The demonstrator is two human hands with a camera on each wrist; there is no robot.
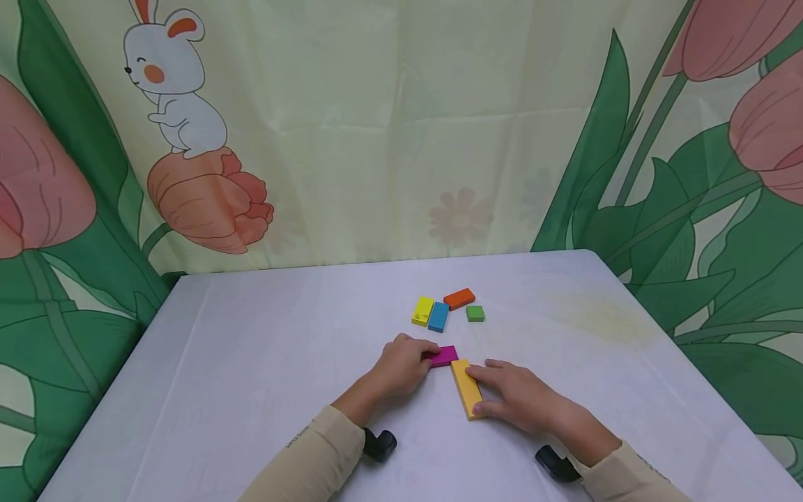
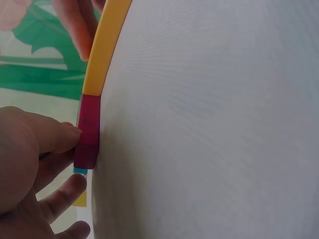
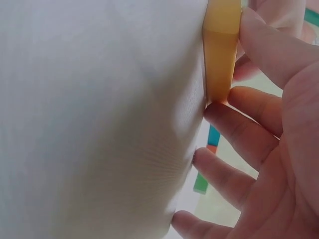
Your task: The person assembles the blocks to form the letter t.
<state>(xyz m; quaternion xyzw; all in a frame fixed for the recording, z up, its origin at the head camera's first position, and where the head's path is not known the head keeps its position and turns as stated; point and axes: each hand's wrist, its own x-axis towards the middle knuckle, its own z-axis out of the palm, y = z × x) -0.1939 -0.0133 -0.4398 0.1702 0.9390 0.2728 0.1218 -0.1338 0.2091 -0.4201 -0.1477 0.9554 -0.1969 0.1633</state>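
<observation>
In the head view, my left hand [image 1: 400, 366] pinches a flat magenta block [image 1: 445, 356] at its left end. The left wrist view shows the thumb against one side of the magenta block [image 2: 89, 119], the index fingertip behind it. A longer orange-yellow block [image 1: 466, 392] lies at an angle, its far end touching the magenta block's right end. My right hand [image 1: 522, 399] holds this long block from the right, thumb at its near end and a finger near its far end. In the right wrist view, the other fingers [image 3: 227, 177] are spread, some tips touching the table.
Beyond the hands lie a bright yellow block [image 1: 423, 311], a blue block [image 1: 438, 317], an orange block [image 1: 459, 299] and a small green block [image 1: 475, 314]. The white-covered table [image 1: 251, 362] ends at a printed curtain [image 1: 351, 139].
</observation>
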